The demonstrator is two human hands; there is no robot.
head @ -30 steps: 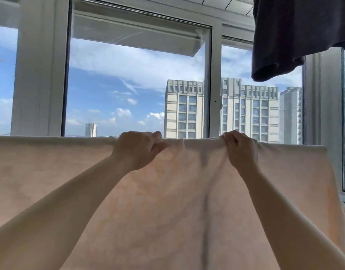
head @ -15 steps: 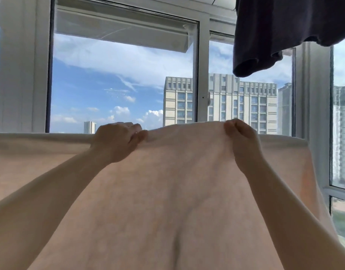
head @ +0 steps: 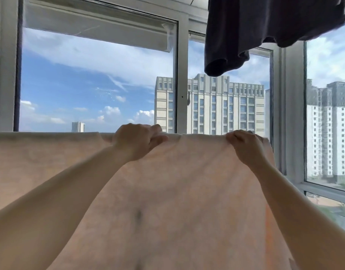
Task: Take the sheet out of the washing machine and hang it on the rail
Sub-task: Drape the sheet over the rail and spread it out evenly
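Observation:
A pale peach sheet (head: pixel 189 191) hangs draped in front of me, its top fold running level across the view. The rail under that fold is hidden by the cloth. My left hand (head: pixel 136 143) grips the top fold near the middle, fingers curled over the edge. My right hand (head: pixel 245 148) pinches the same fold further right, close to the sheet's right end. Both forearms reach up from below. The washing machine is out of view.
A dark garment (head: pixel 265 26) hangs overhead at the upper right. Behind the sheet stand large windows with white frames (head: pixel 182 75), a corner post (head: pixel 292 106) at the right, and tall buildings outside.
Both hands have slid to the right along the top fold, still gripping it. The raised hump of cloth between them has flattened, and my view has turned to the right.

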